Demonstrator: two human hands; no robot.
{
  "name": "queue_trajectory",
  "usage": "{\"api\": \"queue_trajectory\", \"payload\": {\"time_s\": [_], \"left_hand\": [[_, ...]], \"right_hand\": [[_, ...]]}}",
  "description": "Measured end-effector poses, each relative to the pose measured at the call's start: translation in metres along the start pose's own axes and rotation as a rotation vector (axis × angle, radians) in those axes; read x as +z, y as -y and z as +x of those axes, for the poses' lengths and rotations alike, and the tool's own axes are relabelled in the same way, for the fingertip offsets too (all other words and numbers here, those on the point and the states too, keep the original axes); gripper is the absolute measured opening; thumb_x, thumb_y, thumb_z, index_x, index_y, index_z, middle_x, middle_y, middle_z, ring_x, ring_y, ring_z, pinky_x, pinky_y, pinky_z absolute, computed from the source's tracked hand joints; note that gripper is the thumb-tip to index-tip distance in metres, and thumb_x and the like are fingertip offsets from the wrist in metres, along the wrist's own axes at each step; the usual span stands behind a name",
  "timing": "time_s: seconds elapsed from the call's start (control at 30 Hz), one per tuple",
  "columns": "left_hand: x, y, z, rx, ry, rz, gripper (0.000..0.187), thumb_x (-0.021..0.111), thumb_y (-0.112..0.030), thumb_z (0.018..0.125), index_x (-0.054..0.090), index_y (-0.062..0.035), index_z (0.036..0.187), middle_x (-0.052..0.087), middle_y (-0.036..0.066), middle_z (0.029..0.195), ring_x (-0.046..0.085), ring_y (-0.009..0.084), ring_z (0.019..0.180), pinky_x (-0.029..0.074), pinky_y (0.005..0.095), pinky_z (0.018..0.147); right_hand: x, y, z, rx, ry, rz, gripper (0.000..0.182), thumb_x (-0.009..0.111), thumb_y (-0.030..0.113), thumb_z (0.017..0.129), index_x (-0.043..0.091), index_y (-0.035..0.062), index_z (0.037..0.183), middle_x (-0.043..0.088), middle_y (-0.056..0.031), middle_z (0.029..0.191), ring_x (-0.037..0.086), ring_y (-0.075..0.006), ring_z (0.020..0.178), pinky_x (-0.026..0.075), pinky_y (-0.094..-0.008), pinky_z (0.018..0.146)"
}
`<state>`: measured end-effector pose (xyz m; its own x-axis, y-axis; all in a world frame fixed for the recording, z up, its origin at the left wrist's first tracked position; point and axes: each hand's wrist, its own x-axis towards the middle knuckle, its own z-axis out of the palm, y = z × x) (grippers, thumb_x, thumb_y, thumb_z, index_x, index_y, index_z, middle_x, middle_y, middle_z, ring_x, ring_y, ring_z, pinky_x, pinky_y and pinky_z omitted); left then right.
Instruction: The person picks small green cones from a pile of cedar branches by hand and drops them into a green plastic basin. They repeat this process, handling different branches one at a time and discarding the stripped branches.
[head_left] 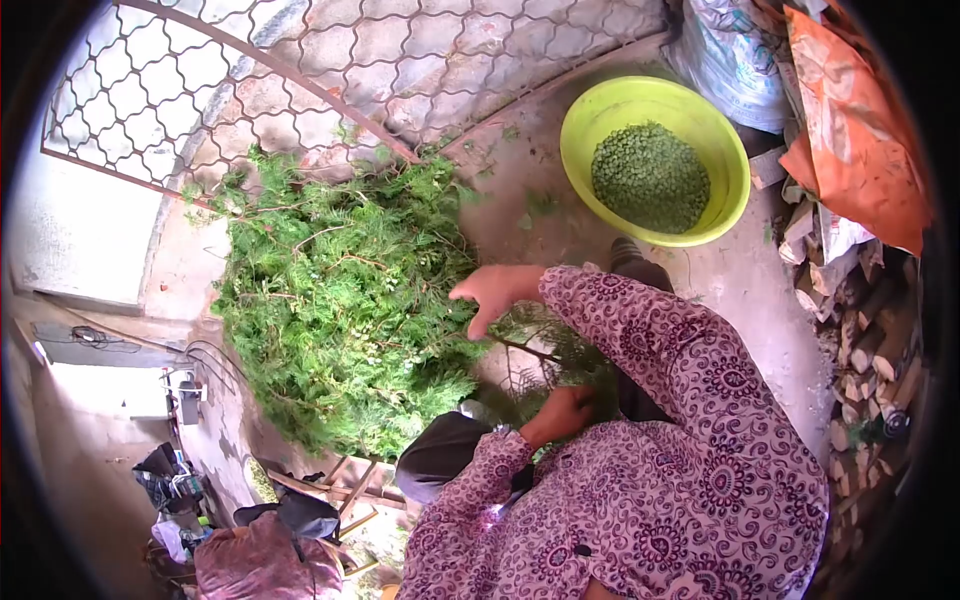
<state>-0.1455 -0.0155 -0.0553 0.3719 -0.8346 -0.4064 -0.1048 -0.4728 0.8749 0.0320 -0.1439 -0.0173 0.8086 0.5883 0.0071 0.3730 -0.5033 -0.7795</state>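
My left hand (565,408) is closed around a green leafy branch (548,357), close to my lap; its fingers are partly hidden. The branch's dark stem points toward the pile. Above it, my right hand (488,296) reaches out with thumb and fingers apart, at the near edge of a large heap of cut evergreen branches (340,300). Feathery green sprigs, brown twigs and small pale cones show in the heap. Behind my right arm, a yellow-green plastic tub (735,195) holds a mound of small round green cones (652,178).
A wire-mesh metal gate (380,70) stands behind the heap. Firewood (868,360), an orange sack (850,125) and a white woven sack (730,65) line the right side. At lower left are a cloth-covered seat (262,560) and a wooden frame (350,490).
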Motion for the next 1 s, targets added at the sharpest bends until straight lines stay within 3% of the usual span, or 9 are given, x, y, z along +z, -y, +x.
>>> {"api": "queue_trajectory", "payload": {"time_s": [0.07, 0.2, 0.23, 0.33, 0.4, 0.53, 0.7, 0.83, 1.0], "left_hand": [[0.001, -0.001, 0.000, 0.008, 0.027, 0.084, 0.023, 0.056, -0.007, 0.075, 0.059, -0.0022, 0.097, 0.063, 0.010, 0.085, 0.059, 0.0169, 0.078, 0.046, 0.0289, 0.070], [-0.010, -0.022, -0.012, 0.109, 0.012, 0.201, 0.017, 0.057, -0.007, 0.072, 0.061, -0.0038, 0.088, 0.061, 0.016, 0.078, 0.060, 0.0250, 0.071, 0.047, 0.0306, 0.066], [-0.014, -0.022, -0.017, 0.156, -0.031, 0.195, 0.017, 0.058, -0.007, 0.071, 0.061, -0.0034, 0.087, 0.060, 0.015, 0.075, 0.059, 0.0266, 0.067, 0.047, 0.0313, 0.062], [-0.033, -0.019, -0.027, 0.009, -0.001, 0.237, 0.018, 0.058, -0.009, 0.070, 0.062, -0.0044, 0.087, 0.060, 0.017, 0.077, 0.059, 0.0307, 0.071, 0.047, 0.0344, 0.065], [-0.047, -0.031, -0.033, -0.069, -0.019, 0.186, 0.018, 0.060, -0.010, 0.070, 0.062, -0.0035, 0.087, 0.060, 0.016, 0.077, 0.060, 0.0267, 0.070, 0.047, 0.0330, 0.065], [-0.084, -0.017, -0.045, -0.095, -0.003, 0.133, 0.023, 0.063, -0.009, 0.072, 0.061, -0.0040, 0.094, 0.062, 0.009, 0.078, 0.059, 0.0167, 0.072, 0.047, 0.0288, 0.063], [-0.125, -0.002, -0.032, -0.020, -0.725, -0.395, 0.040, 0.066, -0.011, 0.075, 0.051, 0.0002, 0.111, 0.057, 0.007, 0.094, 0.053, 0.0093, 0.075, 0.045, 0.0220, 0.064], [-0.136, -0.013, 0.002, 0.088, -0.915, -0.192, 0.044, 0.064, -0.014, 0.077, 0.046, 0.0005, 0.114, 0.055, 0.009, 0.099, 0.053, 0.0107, 0.077, 0.045, 0.0234, 0.063], [-0.163, -0.001, 0.030, 0.094, -0.968, 0.153, 0.033, 0.062, -0.017, 0.079, 0.051, 0.0006, 0.105, 0.055, 0.009, 0.093, 0.053, 0.0119, 0.075, 0.044, 0.0257, 0.063]], "right_hand": [[0.008, 0.009, -0.001, -0.029, 0.255, 0.077, 0.086, 0.067, 0.051, 0.057, 0.043, -0.0035, 0.119, 0.055, -0.0209, 0.104, 0.053, -0.0325, 0.095, 0.042, -0.0376, 0.082], [0.039, -0.001, 0.015, 0.011, 0.575, -0.122, 0.045, 0.056, 0.030, 0.072, 0.054, -0.0040, 0.101, 0.059, -0.0195, 0.095, 0.061, -0.0264, 0.078, 0.048, -0.0354, 0.064], [0.042, -0.002, 0.013, 0.016, 0.512, -0.074, 0.030, 0.051, 0.015, 0.071, 0.055, -0.0039, 0.094, 0.063, -0.0140, 0.078, 0.060, -0.0195, 0.059, 0.047, -0.0317, 0.051], [0.032, -0.015, 0.012, -0.035, 0.303, 0.123, 0.030, 0.051, 0.012, 0.062, 0.059, -0.0014, 0.087, 0.060, -0.0156, 0.065, 0.059, -0.0248, 0.058, 0.046, -0.0376, 0.054], [-0.013, 0.014, -0.002, 0.093, 0.377, 0.081, 0.032, 0.050, 0.006, 0.067, 0.056, -0.0022, 0.097, 0.061, -0.0157, 0.071, 0.061, -0.0204, 0.060, 0.048, -0.0332, 0.053], [-0.066, 0.025, -0.024, 0.057, -0.046, 0.551, 0.035, 0.050, 0.003, 0.075, 0.049, -0.0045, 0.109, 0.062, -0.0148, 0.080, 0.061, -0.0175, 0.066, 0.049, -0.0290, 0.056], [-0.068, 0.016, -0.017, -0.002, -0.450, 0.578, 0.031, 0.059, 0.006, 0.073, 0.054, -0.0046, 0.102, 0.062, -0.0104, 0.081, 0.059, -0.0133, 0.069, 0.047, -0.0258, 0.063], [-0.047, 0.030, -0.002, -0.166, -0.605, 0.428, 0.021, 0.062, 0.010, 0.067, 0.060, -0.0003, 0.085, 0.063, -0.0125, 0.074, 0.062, -0.0180, 0.067, 0.048, -0.0275, 0.062], [-0.053, 0.035, 0.000, -0.251, -0.539, 0.476, 0.021, 0.062, 0.009, 0.067, 0.059, -0.0013, 0.086, 0.063, -0.0127, 0.073, 0.062, -0.0163, 0.067, 0.047, -0.0268, 0.060]]}}
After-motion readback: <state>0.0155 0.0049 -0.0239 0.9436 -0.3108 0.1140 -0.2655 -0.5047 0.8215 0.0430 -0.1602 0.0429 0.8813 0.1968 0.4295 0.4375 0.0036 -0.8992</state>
